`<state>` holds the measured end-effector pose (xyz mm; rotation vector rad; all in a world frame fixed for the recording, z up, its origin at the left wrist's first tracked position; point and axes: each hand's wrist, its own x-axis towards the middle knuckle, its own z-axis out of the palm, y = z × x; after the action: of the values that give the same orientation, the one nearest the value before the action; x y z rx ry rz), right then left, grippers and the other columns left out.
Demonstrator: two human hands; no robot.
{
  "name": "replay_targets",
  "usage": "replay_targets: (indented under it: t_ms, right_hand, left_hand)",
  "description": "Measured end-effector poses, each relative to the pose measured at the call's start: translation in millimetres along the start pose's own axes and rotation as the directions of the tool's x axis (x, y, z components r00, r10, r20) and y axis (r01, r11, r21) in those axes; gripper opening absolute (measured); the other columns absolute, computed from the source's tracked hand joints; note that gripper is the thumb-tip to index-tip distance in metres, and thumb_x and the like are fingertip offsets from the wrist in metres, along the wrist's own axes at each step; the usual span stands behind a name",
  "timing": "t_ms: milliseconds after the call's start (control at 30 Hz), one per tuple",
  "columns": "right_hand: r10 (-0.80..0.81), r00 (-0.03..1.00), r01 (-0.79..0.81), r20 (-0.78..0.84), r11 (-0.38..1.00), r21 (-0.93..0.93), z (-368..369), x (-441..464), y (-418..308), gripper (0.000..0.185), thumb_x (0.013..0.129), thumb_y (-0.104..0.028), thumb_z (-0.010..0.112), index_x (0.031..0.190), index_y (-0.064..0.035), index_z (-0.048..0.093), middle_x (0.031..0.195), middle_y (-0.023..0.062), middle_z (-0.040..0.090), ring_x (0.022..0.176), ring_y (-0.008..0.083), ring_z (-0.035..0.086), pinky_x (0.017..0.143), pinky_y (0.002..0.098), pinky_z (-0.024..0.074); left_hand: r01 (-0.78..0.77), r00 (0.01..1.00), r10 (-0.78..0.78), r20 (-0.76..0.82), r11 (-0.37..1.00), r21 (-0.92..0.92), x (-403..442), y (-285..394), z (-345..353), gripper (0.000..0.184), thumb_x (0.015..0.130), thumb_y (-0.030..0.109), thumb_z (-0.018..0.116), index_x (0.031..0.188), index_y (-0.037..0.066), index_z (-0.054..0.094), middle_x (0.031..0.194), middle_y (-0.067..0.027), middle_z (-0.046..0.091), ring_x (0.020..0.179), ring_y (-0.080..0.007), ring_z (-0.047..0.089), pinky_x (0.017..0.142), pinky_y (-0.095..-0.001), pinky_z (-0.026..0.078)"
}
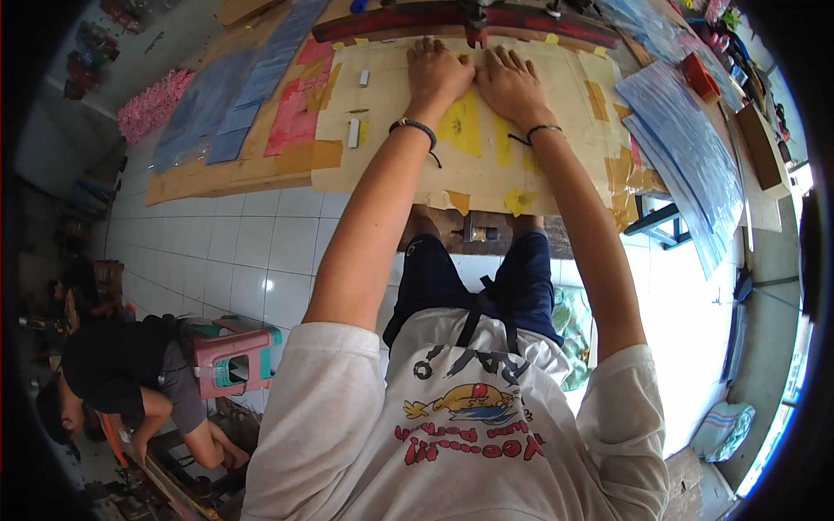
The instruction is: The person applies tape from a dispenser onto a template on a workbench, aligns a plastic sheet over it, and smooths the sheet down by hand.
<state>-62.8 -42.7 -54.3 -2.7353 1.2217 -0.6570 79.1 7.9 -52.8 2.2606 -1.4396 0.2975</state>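
My left hand point(439, 71) lies flat on a cream-coloured sheet point(391, 161), its fingers stretched toward a long red bar point(382, 26). Close beside it, my right hand point(514, 82) presses on the same sheet with fingers extended, and the two thumbs nearly meet. Neither hand grips anything. Yellow and tan tape patches point(460, 126) are stuck over the sheet. Left of my hands, a small white block point(364, 79) rests on it, with another white block point(354, 133) nearer to me. The red bar runs across the far edge, just beyond my fingertips.
Bluish plastic-covered sheets point(691, 165) hang over the table's right side; more blue sheets point(204, 113) lie at left. An orange-red container point(700, 78) stands at far right. Behind at left, a person point(122, 365) bends down near a pink stool point(230, 360).
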Motion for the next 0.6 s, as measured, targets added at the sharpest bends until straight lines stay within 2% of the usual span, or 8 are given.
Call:
replay_targets:
  t_ms: [133, 200, 233, 267, 300, 333, 433, 600]
  right_hand:
    - [-0.020, 1.000, 0.020, 0.001, 1.000, -0.020, 4.3, -2.8, 2.5, 0.067, 0.102, -0.048, 0.040, 0.155, -0.0066, 0.044, 0.165, 0.0163, 0.036, 0.155, 0.0316, 0.030, 0.127, 0.0482, 0.0204]
    - [-0.023, 0.999, 0.024, 0.030, 0.998, -0.056, 3.0, -1.6, 2.7, 0.069, 0.103, -0.051, 0.037, 0.157, -0.0080, 0.041, 0.167, 0.0156, 0.033, 0.156, 0.0314, 0.027, 0.128, 0.0484, 0.0183]
    - [-0.156, 0.960, 0.122, -0.231, 0.981, -0.152, 17.3, 1.3, 9.6, 0.059, 0.104, -0.042, 0.044, 0.149, -0.0046, 0.047, 0.149, 0.0148, 0.047, 0.140, 0.0301, 0.041, 0.118, 0.0455, 0.0294]
    - [-0.300, 0.837, 0.190, -0.458, 0.944, -0.270, 41.8, 8.3, 22.5, 0.048, 0.104, -0.032, 0.050, 0.141, -0.0012, 0.053, 0.132, 0.0140, 0.060, 0.124, 0.0289, 0.054, 0.107, 0.0426, 0.0405]
    - [-0.441, 0.637, 0.220, -0.632, 0.890, -0.400, 45.7, 6.7, 21.7, 0.037, 0.105, -0.022, 0.057, 0.133, 0.0022, 0.060, 0.115, 0.0133, 0.073, 0.108, 0.0277, 0.068, 0.097, 0.0397, 0.0516]
    - [-0.316, 0.773, 0.210, -0.550, 0.946, -0.247, 47.6, 4.6, 21.9, 0.029, 0.099, -0.014, 0.059, 0.123, 0.0010, 0.067, 0.120, 0.0192, 0.072, 0.116, 0.0364, 0.066, 0.100, 0.0446, 0.0513]
    - [-0.037, 0.998, 0.039, 0.051, 0.998, -0.056, -2.9, -14.0, -0.6, 0.070, 0.104, -0.053, 0.034, 0.159, -0.0092, 0.038, 0.168, 0.0159, 0.031, 0.157, 0.0319, 0.026, 0.128, 0.0488, 0.0164]
    - [-0.024, 0.996, 0.026, 0.087, 0.999, -0.022, -16.9, -32.9, -6.8, 0.074, 0.104, -0.055, 0.033, 0.160, -0.0064, 0.036, 0.168, 0.0175, 0.030, 0.157, 0.0340, 0.024, 0.128, 0.0500, 0.0151]
  left_hand:
    - [0.000, 1.000, 0.001, 0.028, 1.000, -0.021, 1.4, -2.3, -1.6, 0.078, 0.097, 0.050, 0.048, 0.150, -0.007, 0.045, 0.160, -0.0214, 0.042, 0.151, -0.0320, 0.037, 0.125, -0.0449, 0.026]
    - [-0.003, 0.993, 0.005, -0.120, 1.000, 0.015, 1.0, -3.4, 9.2, 0.062, 0.104, 0.041, 0.048, 0.144, -0.006, 0.052, 0.153, -0.0231, 0.050, 0.143, -0.0335, 0.047, 0.120, -0.0462, 0.035]
    - [-0.003, 0.981, 0.009, -0.193, 1.000, 0.031, -2.2, -4.7, 15.2, 0.054, 0.107, 0.036, 0.048, 0.141, -0.005, 0.055, 0.150, -0.0240, 0.054, 0.140, -0.0343, 0.052, 0.118, -0.0468, 0.039]
    - [0.038, 0.996, -0.031, 0.086, 0.997, -0.073, -2.6, -0.6, -9.5, 0.067, 0.107, 0.041, 0.038, 0.153, -0.008, 0.041, 0.167, -0.0219, 0.029, 0.155, -0.0354, 0.026, 0.127, -0.0454, 0.019]
    - [0.023, 0.996, -0.019, 0.088, 0.999, -0.048, -2.4, -4.3, -1.4, 0.067, 0.106, 0.042, 0.043, 0.152, -0.006, 0.043, 0.165, -0.0218, 0.033, 0.154, -0.0357, 0.029, 0.127, -0.0464, 0.021]
    - [0.009, 0.996, -0.007, 0.084, 1.000, -0.022, 1.7, -7.4, 4.0, 0.067, 0.104, 0.044, 0.049, 0.152, -0.004, 0.045, 0.163, -0.0217, 0.036, 0.152, -0.0360, 0.032, 0.126, -0.0475, 0.023]
    - [0.008, 0.998, -0.006, 0.068, 1.000, -0.030, 1.6, -8.4, 3.6, 0.075, 0.100, 0.049, 0.050, 0.153, -0.004, 0.044, 0.164, -0.0191, 0.036, 0.153, -0.0314, 0.032, 0.125, -0.0455, 0.023]
    - [0.012, 0.989, -0.007, 0.146, 0.999, -0.031, -5.4, -6.8, -4.6, 0.080, 0.102, 0.052, 0.041, 0.160, -0.001, 0.031, 0.170, -0.0161, 0.025, 0.158, -0.0293, 0.022, 0.128, -0.0464, 0.016]
